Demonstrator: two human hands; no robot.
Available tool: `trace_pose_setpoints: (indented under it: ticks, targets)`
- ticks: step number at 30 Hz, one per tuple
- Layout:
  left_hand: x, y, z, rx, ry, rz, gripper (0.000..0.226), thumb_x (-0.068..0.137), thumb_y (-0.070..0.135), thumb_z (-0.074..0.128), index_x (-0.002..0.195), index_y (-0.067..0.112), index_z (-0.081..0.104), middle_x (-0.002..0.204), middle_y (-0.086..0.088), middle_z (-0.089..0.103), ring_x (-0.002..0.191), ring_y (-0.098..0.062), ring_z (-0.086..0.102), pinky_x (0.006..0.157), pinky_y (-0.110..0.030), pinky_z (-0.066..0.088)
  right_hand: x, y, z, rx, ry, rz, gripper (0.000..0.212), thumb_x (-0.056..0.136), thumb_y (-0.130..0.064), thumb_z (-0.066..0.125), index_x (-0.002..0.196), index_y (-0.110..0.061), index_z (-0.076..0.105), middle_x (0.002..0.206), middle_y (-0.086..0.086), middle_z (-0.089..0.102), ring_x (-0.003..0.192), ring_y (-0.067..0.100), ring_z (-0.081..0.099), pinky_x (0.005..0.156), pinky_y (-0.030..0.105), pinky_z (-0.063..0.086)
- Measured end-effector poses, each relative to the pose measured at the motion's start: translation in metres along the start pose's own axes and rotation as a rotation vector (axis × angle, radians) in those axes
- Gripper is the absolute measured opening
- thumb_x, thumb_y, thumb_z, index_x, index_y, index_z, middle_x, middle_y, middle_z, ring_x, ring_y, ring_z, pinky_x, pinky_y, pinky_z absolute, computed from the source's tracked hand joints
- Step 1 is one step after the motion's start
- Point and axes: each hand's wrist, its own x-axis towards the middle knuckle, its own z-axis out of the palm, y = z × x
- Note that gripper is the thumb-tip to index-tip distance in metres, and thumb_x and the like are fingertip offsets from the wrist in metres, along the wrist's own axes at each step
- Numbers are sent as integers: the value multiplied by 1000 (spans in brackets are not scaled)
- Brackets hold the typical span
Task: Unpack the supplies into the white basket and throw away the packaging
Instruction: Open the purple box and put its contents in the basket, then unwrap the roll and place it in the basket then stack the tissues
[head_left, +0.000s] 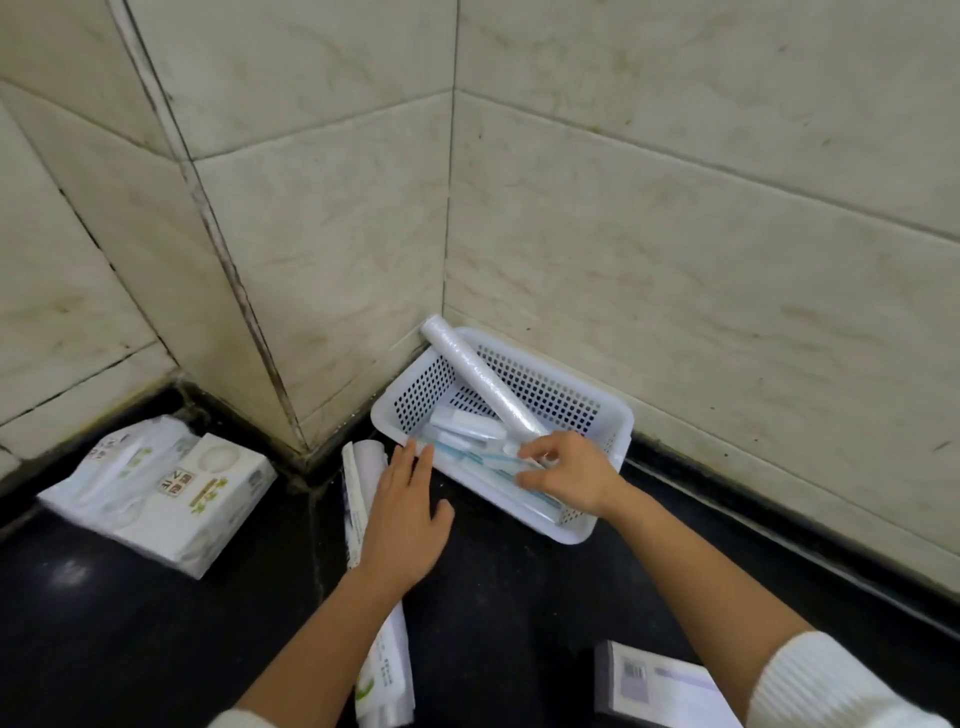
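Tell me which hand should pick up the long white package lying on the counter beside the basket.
Left. The left hand hovers open right over the long white package, while the right hand is inside the white basket, fingers busy with the slim packets there.
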Motion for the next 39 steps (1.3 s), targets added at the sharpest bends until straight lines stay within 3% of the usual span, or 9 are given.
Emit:
trace_pose_setpoints:
  ticks: [3, 7, 9, 13, 19, 24, 29, 36, 39]
  targets:
    - [-15, -4, -9, -31, 66, -19, 67, 91, 20, 53, 149, 19, 21, 160, -5, 10, 147, -19, 11, 120, -34, 15, 0, -8, 11, -105, 30, -24, 23, 81, -13, 64, 59, -19, 71, 65, -9, 64, 60, 7, 56, 66, 28, 46]
    - [-21, -2, -10, 21, -89, 63, 67, 91, 18, 50, 150, 25, 19, 161, -4, 8, 148, -24, 6, 121, -40, 13, 9, -10, 29, -170, -121, 118, 34, 85, -12, 52, 51, -11, 50, 58, 2, 48, 58, 16, 45, 59, 32, 40]
    - [-20, 1, -9, 57, -140, 90, 67, 90, 20, 49, 150, 27, 18, 161, -3, 7, 148, -25, 6, 121, -39, 11, 11, -10, 35, -114, -189, 207, 34, 90, -25, 47, 57, -22, 38, 67, -2, 40, 63, 14, 39, 62, 28, 34]
    - [-22, 5, -12, -5, -107, 61, 63, 90, 21, 50, 148, 28, 26, 160, -3, 12, 147, -24, 10, 120, -35, 11, 8, -8, 31, 38, -191, 249, 20, 91, -27, 46, 89, -13, 60, 83, 1, 54, 77, 18, 52, 74, 32, 40]
    - [-52, -28, -31, -161, 223, -283, 59, 86, 28, 60, 140, 23, 38, 147, -7, 35, 133, -24, 30, 106, -38, 32, -15, -45, 25, 6, 231, -72, 29, 86, -19, 52, 58, -10, 54, 52, -2, 49, 49, 12, 43, 50, 28, 37]
    - [-97, -56, -15, -407, 9, -709, 86, 76, 45, 73, 144, 14, 31, 138, -15, 40, 124, -29, 45, 101, -41, 41, -35, -75, 104, 308, -51, -27, 17, 87, -12, 56, 80, -17, 71, 73, -5, 66, 64, 6, 58, 65, 22, 48]
    - [-118, -66, -13, -696, 47, -706, 34, 83, 32, 70, 111, 13, 70, 91, 6, 71, 86, -12, 68, 75, -29, 55, -38, -81, 168, 412, -117, 175, 21, 91, -10, 51, 100, -15, 68, 101, 7, 65, 93, 22, 63, 85, 36, 54]
    - [-126, -86, -9, -893, 122, -899, 25, 84, 19, 70, 105, 6, 71, 96, -8, 74, 91, -22, 69, 89, -40, 55, -54, -80, 193, 270, -69, 295, 30, 93, -33, 51, 74, -11, 59, 72, 2, 59, 66, 14, 58, 68, 29, 47]
    - [-124, -91, -8, -920, 97, -915, 22, 84, 20, 71, 102, 8, 71, 92, -6, 74, 87, -21, 70, 87, -39, 56, -59, -72, 198, 255, -159, 263, 38, 85, -42, 63, 100, -7, 63, 94, 5, 65, 84, 18, 64, 64, 22, 47]
